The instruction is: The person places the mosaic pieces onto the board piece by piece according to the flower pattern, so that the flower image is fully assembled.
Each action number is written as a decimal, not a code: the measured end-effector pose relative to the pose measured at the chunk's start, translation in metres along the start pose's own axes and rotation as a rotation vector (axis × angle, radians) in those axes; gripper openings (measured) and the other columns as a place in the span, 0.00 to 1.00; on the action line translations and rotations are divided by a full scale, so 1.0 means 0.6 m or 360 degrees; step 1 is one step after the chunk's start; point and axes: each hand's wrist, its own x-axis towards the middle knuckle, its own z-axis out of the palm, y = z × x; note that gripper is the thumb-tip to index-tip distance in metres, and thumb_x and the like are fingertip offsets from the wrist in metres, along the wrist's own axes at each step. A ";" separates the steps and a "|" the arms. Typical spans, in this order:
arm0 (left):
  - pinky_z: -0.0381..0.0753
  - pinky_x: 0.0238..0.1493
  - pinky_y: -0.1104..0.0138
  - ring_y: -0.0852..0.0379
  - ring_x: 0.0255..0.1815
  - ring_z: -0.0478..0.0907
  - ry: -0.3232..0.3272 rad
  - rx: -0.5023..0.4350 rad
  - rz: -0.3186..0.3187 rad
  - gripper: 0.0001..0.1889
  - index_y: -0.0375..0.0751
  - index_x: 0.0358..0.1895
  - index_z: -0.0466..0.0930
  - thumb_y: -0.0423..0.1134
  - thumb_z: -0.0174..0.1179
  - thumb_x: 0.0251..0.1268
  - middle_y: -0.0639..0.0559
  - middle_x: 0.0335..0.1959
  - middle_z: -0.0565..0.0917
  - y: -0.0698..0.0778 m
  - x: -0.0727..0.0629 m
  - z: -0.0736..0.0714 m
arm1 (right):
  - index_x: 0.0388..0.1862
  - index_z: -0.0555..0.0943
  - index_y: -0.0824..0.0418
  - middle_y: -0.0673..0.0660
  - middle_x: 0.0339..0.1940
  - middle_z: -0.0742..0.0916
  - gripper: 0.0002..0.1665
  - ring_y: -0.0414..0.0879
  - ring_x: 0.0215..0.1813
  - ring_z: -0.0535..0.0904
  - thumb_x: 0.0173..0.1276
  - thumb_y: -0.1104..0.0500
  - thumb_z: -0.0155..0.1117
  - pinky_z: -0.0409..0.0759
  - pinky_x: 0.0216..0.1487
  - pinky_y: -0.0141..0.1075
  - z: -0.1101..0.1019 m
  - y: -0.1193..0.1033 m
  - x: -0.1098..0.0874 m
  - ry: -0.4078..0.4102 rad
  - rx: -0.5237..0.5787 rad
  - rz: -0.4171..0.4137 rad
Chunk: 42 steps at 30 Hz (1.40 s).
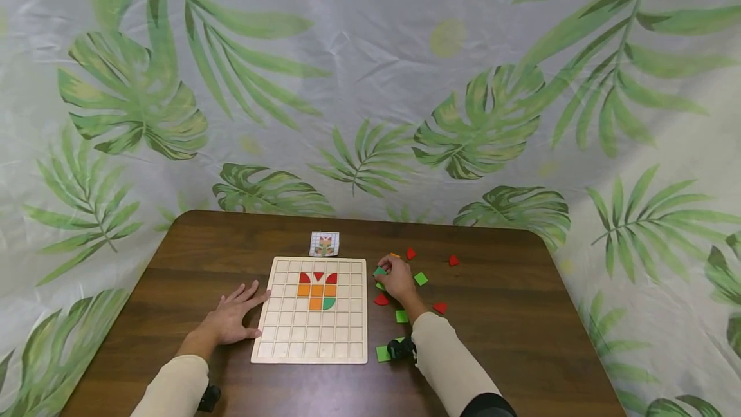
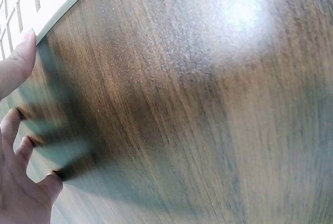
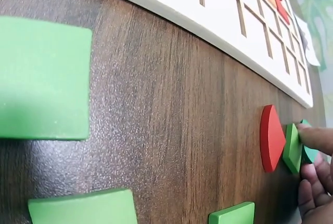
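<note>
My left hand [image 1: 231, 317] lies with fingers spread at the left edge of a pale wooden grid board [image 1: 347, 347]; its thumb rests on the rim in the left wrist view. Red, orange and green tiles fill several cells in the board's upper middle, among them a dark green quarter-round tile [image 1: 329, 303]. Right of the board, my right hand [image 1: 401, 280] pinches another dark green tile [image 1: 379, 271] between thumb and fingers. Close by lie a light green tile [image 3: 293, 148] and a red curved-edged tile [image 3: 268, 138].
A small printed picture card [image 1: 324, 244] lies behind the board. Scattered to the right are red tiles [image 1: 454, 260], light green square tiles [image 1: 420, 278] and an orange tile [image 1: 395, 255] partly hidden by the hand. A leaf-patterned cloth [image 1: 370, 82] hangs behind the dark wooden table [image 1: 509, 314].
</note>
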 end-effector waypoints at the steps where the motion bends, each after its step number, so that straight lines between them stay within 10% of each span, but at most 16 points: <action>1: 0.47 0.63 0.29 0.29 0.73 0.48 0.0000 0.0000 -0.0001 0.44 0.45 0.72 0.62 0.51 0.70 0.51 0.33 0.74 0.55 0.000 0.000 0.000 | 0.36 0.81 0.64 0.55 0.30 0.83 0.11 0.45 0.35 0.75 0.54 0.68 0.73 0.76 0.37 0.36 0.000 0.000 0.000 0.0004 0.0013 0.0006; 42: 0.46 0.63 0.29 0.29 0.73 0.48 -0.0005 -0.0022 0.0000 0.44 0.46 0.72 0.62 0.52 0.70 0.51 0.33 0.74 0.55 -0.002 -0.001 -0.001 | 0.32 0.87 0.64 0.52 0.26 0.85 0.04 0.38 0.27 0.73 0.57 0.67 0.72 0.75 0.30 0.29 0.057 -0.092 -0.019 -0.0253 0.0122 -0.0287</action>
